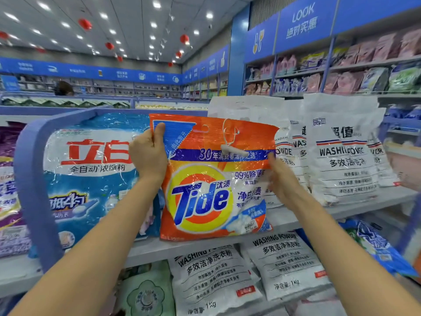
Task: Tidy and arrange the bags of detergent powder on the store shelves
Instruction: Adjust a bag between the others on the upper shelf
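Orange Tide bag [205, 190], blue band; blue-white bag [91, 174]; white bags [341, 156], black print.

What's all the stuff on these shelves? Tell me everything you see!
Tide bag: one, orange, upright on the upper shelf, middle.
blue-and-white bag: one, left of the Tide bag, same shelf.
white washing powder bags: at least four, white, upright, right of the Tide bag.
lower white bags: two, white, on the shelf below.
purple bag: one, purple, far left edge.
green bag: one, pale green, lower shelf, left of the white ones.
blue bag: one, blue, lower right, blurred.
pink bags: many, pink, wall shelves at the right.
red lanterns: several, red, hanging from the ceiling.
left hand: grips the Tide bag's top left corner.
right hand: holds its right edge, blurred.
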Motion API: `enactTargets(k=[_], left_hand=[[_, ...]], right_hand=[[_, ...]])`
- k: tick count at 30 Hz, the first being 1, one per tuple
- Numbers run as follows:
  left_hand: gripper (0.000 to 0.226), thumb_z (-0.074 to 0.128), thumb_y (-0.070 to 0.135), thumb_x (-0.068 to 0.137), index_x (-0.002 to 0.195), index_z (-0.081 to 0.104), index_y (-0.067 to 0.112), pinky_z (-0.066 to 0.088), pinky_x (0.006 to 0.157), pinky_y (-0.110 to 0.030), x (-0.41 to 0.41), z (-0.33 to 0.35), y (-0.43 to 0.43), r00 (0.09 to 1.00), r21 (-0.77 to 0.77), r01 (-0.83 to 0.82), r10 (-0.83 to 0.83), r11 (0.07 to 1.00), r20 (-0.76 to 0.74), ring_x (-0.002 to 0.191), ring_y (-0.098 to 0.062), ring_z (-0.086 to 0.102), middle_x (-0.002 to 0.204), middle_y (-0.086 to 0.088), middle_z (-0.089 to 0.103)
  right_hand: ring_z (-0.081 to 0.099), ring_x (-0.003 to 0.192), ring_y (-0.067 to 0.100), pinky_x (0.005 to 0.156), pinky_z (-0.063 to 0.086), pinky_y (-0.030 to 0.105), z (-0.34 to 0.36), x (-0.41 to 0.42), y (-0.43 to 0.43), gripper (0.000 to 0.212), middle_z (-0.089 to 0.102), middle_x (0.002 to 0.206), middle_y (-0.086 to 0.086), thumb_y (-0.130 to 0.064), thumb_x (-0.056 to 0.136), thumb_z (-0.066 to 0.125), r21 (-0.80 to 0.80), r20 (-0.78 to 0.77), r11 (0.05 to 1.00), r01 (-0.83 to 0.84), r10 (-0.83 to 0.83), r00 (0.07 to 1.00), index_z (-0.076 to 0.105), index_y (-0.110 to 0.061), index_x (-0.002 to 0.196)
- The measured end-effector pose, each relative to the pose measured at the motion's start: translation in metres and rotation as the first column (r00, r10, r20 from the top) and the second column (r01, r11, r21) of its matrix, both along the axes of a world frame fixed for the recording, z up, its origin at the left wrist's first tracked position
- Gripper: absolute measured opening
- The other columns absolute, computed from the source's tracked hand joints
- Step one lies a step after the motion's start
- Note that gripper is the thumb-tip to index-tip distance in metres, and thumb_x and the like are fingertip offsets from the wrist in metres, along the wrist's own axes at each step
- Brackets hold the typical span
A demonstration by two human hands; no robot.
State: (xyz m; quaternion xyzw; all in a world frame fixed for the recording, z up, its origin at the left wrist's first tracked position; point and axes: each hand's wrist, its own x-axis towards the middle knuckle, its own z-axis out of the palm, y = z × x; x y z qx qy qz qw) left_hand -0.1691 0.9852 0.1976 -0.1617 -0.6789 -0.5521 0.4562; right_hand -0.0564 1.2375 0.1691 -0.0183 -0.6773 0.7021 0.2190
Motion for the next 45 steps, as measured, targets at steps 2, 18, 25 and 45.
enactTargets(k=[2,18,25,45], left_hand=[[0.056,0.05,0.035,0.097,0.049,0.028,0.016,0.02,0.048,-0.033,0.002,0.003,0.002,0.995,0.06,0.094,-0.096,0.994,0.025,0.046,-0.014,0.026,0.046,-0.005,0.034],[0.052,0.041,0.06,0.088,0.104,0.063,0.016,0.056,0.075,-0.033,0.067,0.025,-0.031,0.469,0.637,0.645,-0.877,0.421,0.105,0.091,-0.018,0.07,0.098,-0.001,0.074],[0.062,0.063,0.025,0.05,0.11,0.056,0.008,0.053,0.05,-0.019,0.156,-0.075,-0.041,0.33,0.483,0.737,-0.875,0.474,0.355,0.067,-0.008,0.07,0.087,0.001,0.071],[0.115,0.087,0.064,0.014,0.113,0.058,0.012,0.056,0.061,-0.028,0.204,-0.067,-0.259,0.749,0.483,0.372,-0.563,0.793,0.348,0.08,-0.025,0.072,0.092,-0.008,0.074]], right_hand=[[0.061,0.062,0.019,0.065,0.048,0.028,-0.017,-0.003,-0.013,0.054,0.056,0.06,0.007,-0.06,0.062,0.072,-0.018,0.055,0.999,0.045,-0.044,0.998,0.051,-0.011,0.075],[0.052,0.073,0.024,0.066,0.042,0.037,0.07,0.058,-0.057,0.03,0.054,0.074,0.013,-0.031,0.088,0.06,-0.016,-0.381,0.931,0.365,-0.343,0.858,0.051,-0.012,0.066],[0.047,0.068,0.02,0.061,0.038,0.03,0.076,0.085,-0.073,0.032,0.047,0.072,0.009,-0.033,0.092,0.058,-0.068,-0.381,0.924,0.376,-0.372,0.846,0.042,-0.02,0.068],[0.06,0.043,0.0,0.042,0.048,0.016,0.068,0.036,-0.27,0.039,0.064,0.048,-0.01,-0.023,0.086,0.057,-0.11,-0.262,0.957,-0.269,0.233,0.937,0.069,-0.015,0.05]])
